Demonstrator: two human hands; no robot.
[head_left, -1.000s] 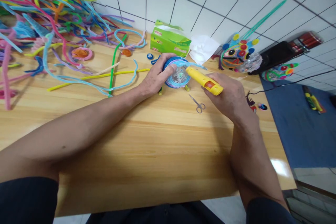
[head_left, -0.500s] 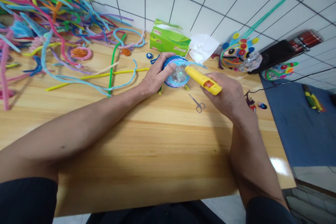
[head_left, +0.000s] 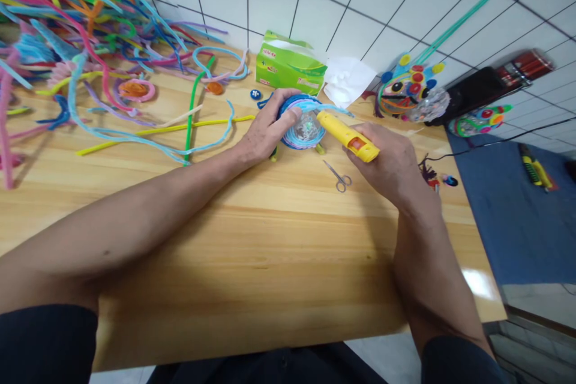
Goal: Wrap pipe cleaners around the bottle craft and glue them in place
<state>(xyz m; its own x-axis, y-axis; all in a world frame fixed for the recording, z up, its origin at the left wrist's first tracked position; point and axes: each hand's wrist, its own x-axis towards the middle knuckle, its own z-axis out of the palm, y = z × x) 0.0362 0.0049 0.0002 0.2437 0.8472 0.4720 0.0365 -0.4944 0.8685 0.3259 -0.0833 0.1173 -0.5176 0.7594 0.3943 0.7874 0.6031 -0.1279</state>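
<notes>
A round piece wound with blue and purple pipe cleaners (head_left: 310, 139) sits near the back of the wooden table, its middle clear and shiny. My left hand (head_left: 269, 126) grips it from the left, thumb on its upper face. In my right hand (head_left: 387, 159) is a yellow glue gun (head_left: 344, 134), its tip pointing left at the upper right of the round piece. A light blue pipe cleaner end (head_left: 337, 109) sticks out to the right behind the tip. Small scissors (head_left: 337, 177) lie just below, between my hands.
Many coloured pipe cleaners (head_left: 112, 24) heap at the back left. A green tissue pack (head_left: 290, 66) and white tissue (head_left: 346, 81) stand behind the hands. Decorated pieces (head_left: 405, 90) and a red-black flask (head_left: 524, 69) are at the back right. A black cable (head_left: 504, 141) runs off right.
</notes>
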